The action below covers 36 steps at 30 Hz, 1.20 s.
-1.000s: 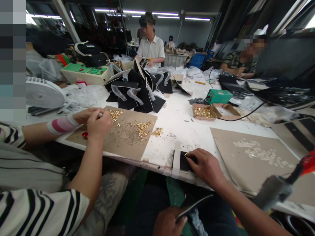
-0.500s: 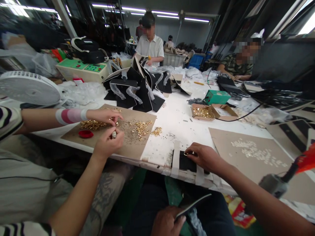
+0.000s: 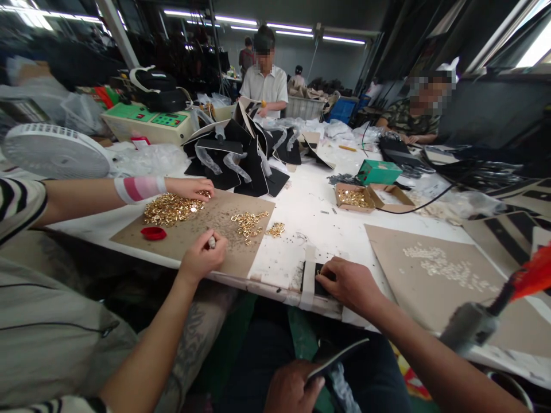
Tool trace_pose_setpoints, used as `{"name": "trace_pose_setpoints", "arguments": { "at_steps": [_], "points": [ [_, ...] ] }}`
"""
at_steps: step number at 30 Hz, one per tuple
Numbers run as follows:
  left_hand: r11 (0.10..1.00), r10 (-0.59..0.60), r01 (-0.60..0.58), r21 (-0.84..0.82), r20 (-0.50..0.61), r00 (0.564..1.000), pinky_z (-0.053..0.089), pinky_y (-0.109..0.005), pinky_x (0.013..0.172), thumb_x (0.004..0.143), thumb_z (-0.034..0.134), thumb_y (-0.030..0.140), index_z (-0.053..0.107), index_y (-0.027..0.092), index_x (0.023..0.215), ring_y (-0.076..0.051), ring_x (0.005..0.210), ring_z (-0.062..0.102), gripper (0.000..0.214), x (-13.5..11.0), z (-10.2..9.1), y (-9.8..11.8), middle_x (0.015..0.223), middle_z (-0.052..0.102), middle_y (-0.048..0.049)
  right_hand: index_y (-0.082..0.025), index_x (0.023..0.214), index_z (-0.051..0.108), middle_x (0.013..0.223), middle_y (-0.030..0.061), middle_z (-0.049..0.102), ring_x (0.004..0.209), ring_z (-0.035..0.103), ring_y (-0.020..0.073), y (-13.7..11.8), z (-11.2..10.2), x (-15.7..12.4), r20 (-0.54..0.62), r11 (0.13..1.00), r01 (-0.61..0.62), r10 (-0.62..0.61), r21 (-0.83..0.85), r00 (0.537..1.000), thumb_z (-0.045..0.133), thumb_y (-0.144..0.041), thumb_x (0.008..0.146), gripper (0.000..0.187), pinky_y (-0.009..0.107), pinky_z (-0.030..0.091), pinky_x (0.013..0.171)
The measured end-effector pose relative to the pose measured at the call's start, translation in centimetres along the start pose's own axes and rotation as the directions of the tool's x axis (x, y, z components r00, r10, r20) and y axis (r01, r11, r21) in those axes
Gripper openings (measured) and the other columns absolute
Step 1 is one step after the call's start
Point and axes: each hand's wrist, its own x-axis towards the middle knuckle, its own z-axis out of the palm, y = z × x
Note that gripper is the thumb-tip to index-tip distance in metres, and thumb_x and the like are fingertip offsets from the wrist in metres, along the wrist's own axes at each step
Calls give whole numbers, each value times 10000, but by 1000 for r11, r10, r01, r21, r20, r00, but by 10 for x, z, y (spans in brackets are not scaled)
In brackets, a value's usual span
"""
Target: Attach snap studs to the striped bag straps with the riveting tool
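Observation:
My left hand (image 3: pixel 293 385), low in front of my lap, grips a flat black panel (image 3: pixel 338 360) with a pale edge. Clear plastic wrap (image 3: pixel 343 390) hangs from that panel. My right hand (image 3: pixel 350 282) is at the table's front edge, its thumb and fingers pinched together over a black pad (image 3: pixel 319 287). A small gold ring (image 3: pixel 318 273) shows at these fingertips, mostly hidden by them. Whitish tape (image 3: pixel 308 281) runs across the pad onto the table.
At my left, a co-worker's hands (image 3: pixel 202 255) work over brown board (image 3: pixel 232 267) bearing gold hardware (image 3: pixel 172 207). To the right lies another board (image 3: pixel 396 292) with small pale pieces. Open boxes (image 3: pixel 355 198), black panels (image 3: pixel 241 155) and a grey tool (image 3: pixel 469 327) are around.
My right hand has shifted slightly left over the black pad. My left hand keeps its place. The co-worker's hands have moved apart, one back to the gold pile, the other slightly right.

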Motion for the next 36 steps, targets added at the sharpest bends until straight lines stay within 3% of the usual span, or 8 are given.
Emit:
{"name": "trace_pose_setpoints", "arguments": {
  "at_steps": [5,14,19,22,27,31,34,36],
  "points": [
    [993,37,-35,112,-13,999,389,-95,756,1101,169,415,475,234,615,-51,767,503,603,-2,1,-2,639,493,51,-259,838,711,872,2,736,767,658,189,-1,-6,8,59,1000,-11,11,-1,998,690,-328,894,92,297,335,628],
    [997,38,-34,72,-48,998,404,-85,770,1107,221,387,515,214,634,-42,776,531,583,-1,-2,-2,622,532,55,-298,954,774,1028,-6,707,875,672,166,11,-2,6,65,959,41,-62,280,996,691,-271,892,107,285,467,793],
    [994,69,-77,-71,-107,992,382,-78,726,1095,259,454,468,219,621,-38,700,482,568,4,-12,17,590,467,84,-291,995,798,1049,12,720,922,677,172,19,1,2,38,911,67,-90,408,995,665,-236,895,175,292,493,864],
    [989,82,-108,-103,-232,969,379,-103,721,1072,253,516,453,205,617,-34,692,514,586,9,-24,36,586,404,92,-287,971,796,1035,8,721,941,681,173,15,2,2,20,923,70,-84,378,996,647,-215,908,177,294,488,887],
    [991,129,-127,26,-347,929,347,-202,815,1037,143,489,469,177,623,-156,1071,689,612,17,-39,67,578,365,32,-312,927,804,1022,-4,733,904,690,191,2,-8,7,103,988,47,-62,144,993,651,-213,888,186,296,469,776],
    [948,162,-236,-213,-315,935,365,-187,788,984,303,500,572,196,646,-188,1192,664,529,18,-46,86,541,411,29,-322,955,812,1043,-8,745,944,690,195,4,-9,8,114,986,36,-55,162,992,642,-252,895,193,286,471,792],
    [961,-44,3,-275,-145,988,449,-198,784,965,301,598,714,206,753,-162,1076,706,608,5,-30,96,616,569,41,-316,991,810,1082,-2,742,1001,678,197,10,2,6,59,965,-5,-11,263,998,637,-252,900,205,292,472,872],
    [954,-239,234,-187,-3,971,535,-262,839,961,417,643,753,170,978,-169,1016,704,580,-16,-1,97,908,707,-7,-294,987,810,1080,21,737,999,673,217,12,9,5,22,953,-24,18,302,1000,646,-259,891,194,319,476,877]
  ]
}}
